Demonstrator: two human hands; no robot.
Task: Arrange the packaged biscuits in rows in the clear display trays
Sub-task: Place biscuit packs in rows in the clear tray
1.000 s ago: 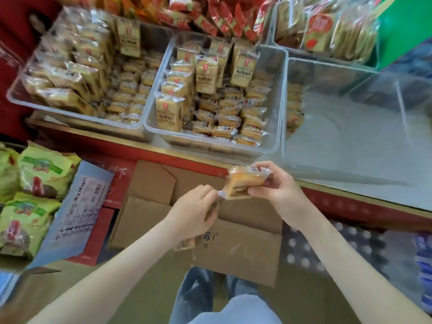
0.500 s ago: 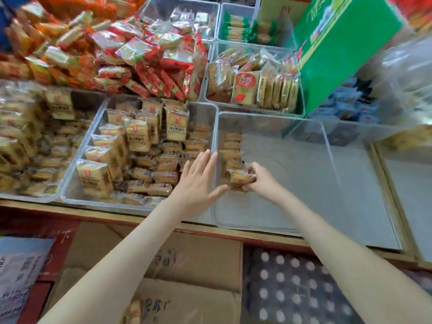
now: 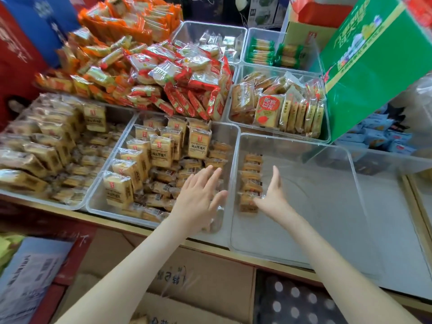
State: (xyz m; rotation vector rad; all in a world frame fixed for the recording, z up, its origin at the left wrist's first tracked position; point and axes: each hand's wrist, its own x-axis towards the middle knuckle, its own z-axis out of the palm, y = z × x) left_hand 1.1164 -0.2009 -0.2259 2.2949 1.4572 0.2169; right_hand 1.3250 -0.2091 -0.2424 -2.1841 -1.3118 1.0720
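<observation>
A large clear display tray [image 3: 327, 206] on the counter holds one short row of packaged biscuits [image 3: 252, 178] along its left wall. My right hand [image 3: 272, 197] is inside this tray, fingers straight, its fingertips touching the nearest packet of the row [image 3: 247, 205]. My left hand [image 3: 198, 195] hovers open with spread fingers over the right part of the neighbouring clear tray [image 3: 231, 141], which is full of the same yellow biscuit packets [image 3: 161, 153], some standing, some lying flat.
A third tray of biscuit packets [image 3: 46, 148] sits at far left. Behind are heaps of red and orange snack packs [image 3: 163, 73], a tray of mixed packets [image 3: 280, 106], and a tilted green carton [image 3: 374, 66]. A cardboard box [image 3: 187, 284] lies below the counter edge.
The packet I was holding in both hands a second ago now lies at the near end of the row. My right hand has let it go and opened; the left stays open.
</observation>
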